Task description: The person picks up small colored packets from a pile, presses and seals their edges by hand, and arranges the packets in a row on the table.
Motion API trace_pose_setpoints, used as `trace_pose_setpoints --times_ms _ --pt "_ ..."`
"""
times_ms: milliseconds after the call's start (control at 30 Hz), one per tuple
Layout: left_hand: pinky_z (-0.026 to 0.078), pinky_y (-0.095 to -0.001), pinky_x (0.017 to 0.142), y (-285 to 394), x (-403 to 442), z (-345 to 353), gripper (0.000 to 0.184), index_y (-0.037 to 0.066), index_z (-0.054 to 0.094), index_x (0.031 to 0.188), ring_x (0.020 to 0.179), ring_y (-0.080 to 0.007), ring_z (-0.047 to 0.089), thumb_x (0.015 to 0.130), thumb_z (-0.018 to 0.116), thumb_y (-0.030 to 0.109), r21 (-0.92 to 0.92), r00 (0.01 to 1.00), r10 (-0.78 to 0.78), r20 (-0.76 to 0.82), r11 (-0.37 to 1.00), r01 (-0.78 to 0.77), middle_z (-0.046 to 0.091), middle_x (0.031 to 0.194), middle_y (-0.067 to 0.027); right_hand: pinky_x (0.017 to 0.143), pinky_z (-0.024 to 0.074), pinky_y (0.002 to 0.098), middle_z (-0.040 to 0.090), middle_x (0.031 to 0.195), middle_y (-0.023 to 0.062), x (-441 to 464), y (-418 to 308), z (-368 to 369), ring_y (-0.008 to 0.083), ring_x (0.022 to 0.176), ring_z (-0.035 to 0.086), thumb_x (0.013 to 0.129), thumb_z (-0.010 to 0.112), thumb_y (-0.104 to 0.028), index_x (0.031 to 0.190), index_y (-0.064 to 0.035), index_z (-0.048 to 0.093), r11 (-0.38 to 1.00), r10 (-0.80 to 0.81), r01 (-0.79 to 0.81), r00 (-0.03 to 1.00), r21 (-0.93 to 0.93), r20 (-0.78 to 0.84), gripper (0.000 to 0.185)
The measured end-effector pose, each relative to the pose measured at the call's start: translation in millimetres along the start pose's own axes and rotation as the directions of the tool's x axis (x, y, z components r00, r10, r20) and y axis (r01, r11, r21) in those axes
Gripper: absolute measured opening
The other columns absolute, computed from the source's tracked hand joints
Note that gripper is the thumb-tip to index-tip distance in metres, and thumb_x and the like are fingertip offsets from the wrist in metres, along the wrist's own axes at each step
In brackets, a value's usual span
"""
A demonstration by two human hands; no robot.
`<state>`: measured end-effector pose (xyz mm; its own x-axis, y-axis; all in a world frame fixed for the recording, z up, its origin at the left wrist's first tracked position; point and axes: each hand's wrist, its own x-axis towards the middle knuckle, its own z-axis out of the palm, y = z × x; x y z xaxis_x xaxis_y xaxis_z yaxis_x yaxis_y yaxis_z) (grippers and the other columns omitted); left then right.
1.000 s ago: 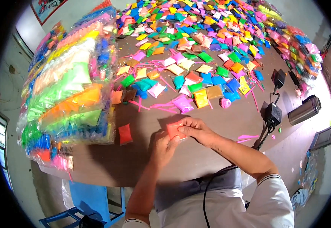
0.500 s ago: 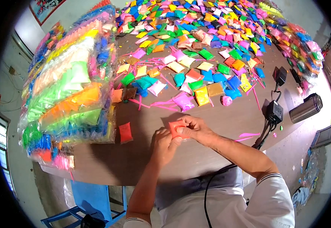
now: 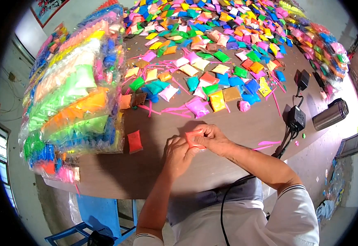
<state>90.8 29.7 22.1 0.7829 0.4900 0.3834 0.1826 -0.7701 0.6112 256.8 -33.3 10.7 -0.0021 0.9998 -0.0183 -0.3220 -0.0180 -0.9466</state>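
Above the worktop (image 3: 154, 172), our left hand (image 3: 178, 158) and right hand (image 3: 215, 139) pinch a coral-red packet (image 3: 194, 139) between them, both grips closed on it. A flat red packet (image 3: 135, 142) lies to their left, near the stacked bags (image 3: 76, 94); a pink packet (image 3: 197, 107) rests beyond our fingers.

The tabletop (image 3: 146, 176) looks smooth, brown and softly sheened. Near its left edge, the large bags (image 3: 70, 88) are clear, crinkled, glossy plastic. The flask (image 3: 331, 115) by the right edge looks like brushed, shiny metal; the adapter (image 3: 297, 118) beside it is black plastic. The shirt (image 3: 292, 213) is white cloth.
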Motion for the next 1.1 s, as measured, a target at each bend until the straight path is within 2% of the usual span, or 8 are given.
trace_pose_setpoints --times_ms 233,300,600,733,833,900,1033,1100 --pt "0.039 -0.0425 0.073 -10.9 -0.9 0.5 0.041 0.005 0.059 0.078 0.075 -0.0312 0.052 0.096 0.040 0.036 -0.080 1.000 -0.026 0.011 0.996 0.027 0.057 0.071 -0.0090 0.072 0.0484 0.0247 0.062 0.093 0.0009 -2.5 -20.6 -1.4 0.0067 0.082 0.056 0.092 0.061 -0.016 0.103 -0.0040 0.061 0.999 0.048 -0.048 0.995 0.005 0.087 0.016" --pt "0.039 -0.0425 0.072 -12.3 -1.9 1.4 0.042 0.005 0.059 0.077 0.074 -0.0314 0.052 0.096 0.039 0.036 -0.076 1.000 -0.026 -0.001 0.997 0.025 0.057 0.069 -0.0091 0.077 0.0486 0.0260 0.063 0.099 0.0015 -2.5 -23.4 -1.7 0.0078 0.087 0.057 0.091 0.061 -0.014 0.106 -0.0036 0.061 1.000 0.027 -0.026 0.991 -0.012 0.133 0.018" --pt "0.039 -0.0431 0.070 -8.9 0.1 2.3 0.040 0.003 0.059 0.076 0.072 -0.0309 0.054 0.097 0.039 0.031 -0.093 0.999 -0.029 -0.034 0.995 0.026 0.058 0.069 -0.0101 0.081 0.0484 0.0275 0.064 0.099 0.0024 -4.2 -11.6 -10.8 0.0087 0.092 0.058 0.092 0.060 -0.014 0.109 -0.0041 0.061 1.000 0.018 -0.017 0.993 -0.015 0.119 0.020" --pt "0.039 -0.0452 0.070 -16.8 -2.5 7.6 0.040 0.007 0.060 0.071 0.072 -0.0330 0.054 0.097 0.041 0.030 -0.120 0.997 -0.077 -0.030 0.990 0.072 0.059 0.070 -0.0100 0.076 0.0480 0.0264 0.063 0.094 0.0025 -4.9 -20.2 -11.2 0.0098 0.086 0.058 0.088 0.057 -0.011 0.107 -0.0031 0.061 0.991 0.101 -0.108 0.990 0.078 0.095 0.021" --pt "0.040 -0.0466 0.070 -12.4 0.7 5.3 0.040 0.006 0.061 0.071 0.072 -0.0329 0.056 0.097 0.041 0.030 -0.103 0.999 -0.040 -0.030 0.994 0.037 0.059 0.069 -0.0107 0.065 0.0418 0.0233 0.058 0.089 0.0027 -3.7 -18.4 -14.6 0.0111 0.076 0.053 0.070 0.051 -0.009 0.105 -0.0010 0.059 0.958 0.144 -0.152 0.988 0.242 0.052 0.036" --pt "0.041 -0.0462 0.071 -5.0 3.0 1.4 0.037 0.005 0.061 0.072 0.073 -0.0321 0.056 0.095 0.044 0.028 -0.084 0.997 -0.054 -0.046 0.995 0.050 0.060 0.069 -0.0106 0.066 0.0426 0.0237 0.059 0.092 0.0038 0.1 1.8 -36.1 0.0110 0.080 0.054 0.071 0.051 -0.010 0.104 -0.0019 0.059 0.943 0.180 -0.204 0.977 0.262 0.113 0.034" --pt "0.041 -0.0455 0.072 -9.5 -1.9 5.2 0.033 0.006 0.061 0.068 0.075 -0.0307 0.056 0.093 0.048 0.024 -0.009 0.996 -0.016 -0.093 1.000 0.015 0.059 0.070 -0.0111 0.067 0.0430 0.0238 0.058 0.092 0.0031 -2.4 -19.6 -21.2 0.0113 0.080 0.054 0.076 0.060 -0.010 0.104 -0.0032 0.058 0.948 0.123 -0.161 0.981 0.274 0.151 0.029" --pt "0.042 -0.0430 0.073 -6.2 -1.0 1.6 0.032 0.005 0.059 0.066 0.076 -0.0308 0.057 0.092 0.049 0.021 -0.055 0.997 -0.041 -0.067 0.998 0.038 0.059 0.073 -0.0105 0.066 0.0430 0.0240 0.058 0.093 0.0029 -1.4 -24.0 -15.2 0.0114 0.080 0.053 0.078 0.064 -0.011 0.105 -0.0034 0.058 0.957 0.114 -0.150 0.982 0.249 0.152 0.029"
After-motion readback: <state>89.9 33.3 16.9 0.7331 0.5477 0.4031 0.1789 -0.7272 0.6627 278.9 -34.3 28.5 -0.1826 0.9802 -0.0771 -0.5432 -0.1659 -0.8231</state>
